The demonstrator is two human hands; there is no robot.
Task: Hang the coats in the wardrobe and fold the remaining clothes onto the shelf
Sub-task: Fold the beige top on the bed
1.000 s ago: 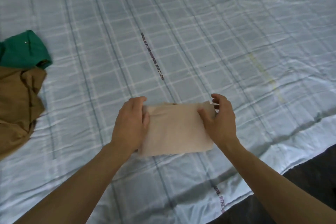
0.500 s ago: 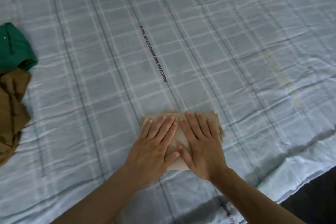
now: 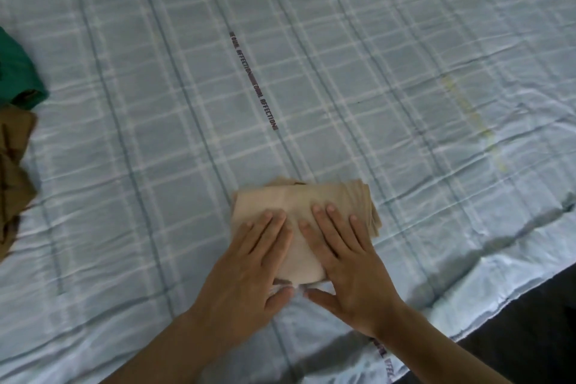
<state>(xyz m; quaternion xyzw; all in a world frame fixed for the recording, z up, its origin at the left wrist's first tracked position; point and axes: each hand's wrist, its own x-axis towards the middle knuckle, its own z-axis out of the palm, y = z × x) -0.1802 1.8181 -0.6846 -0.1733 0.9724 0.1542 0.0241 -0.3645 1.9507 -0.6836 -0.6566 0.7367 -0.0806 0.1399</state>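
At the bed's (image 3: 311, 56) left edge we see a green garment (image 3: 15, 72) above a brown garment (image 3: 14, 178). Near the front edge lies the folded beige cloth (image 3: 299, 196); our left hand (image 3: 249, 268) and right hand (image 3: 349, 268) press flat on it, fingers straight, gripping nothing.

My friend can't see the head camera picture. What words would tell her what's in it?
Two hands, left hand and right hand, press flat on a folded beige garment lying on a pale blue checked bedsheet. A green garment and a brown garment lie at the left edge.
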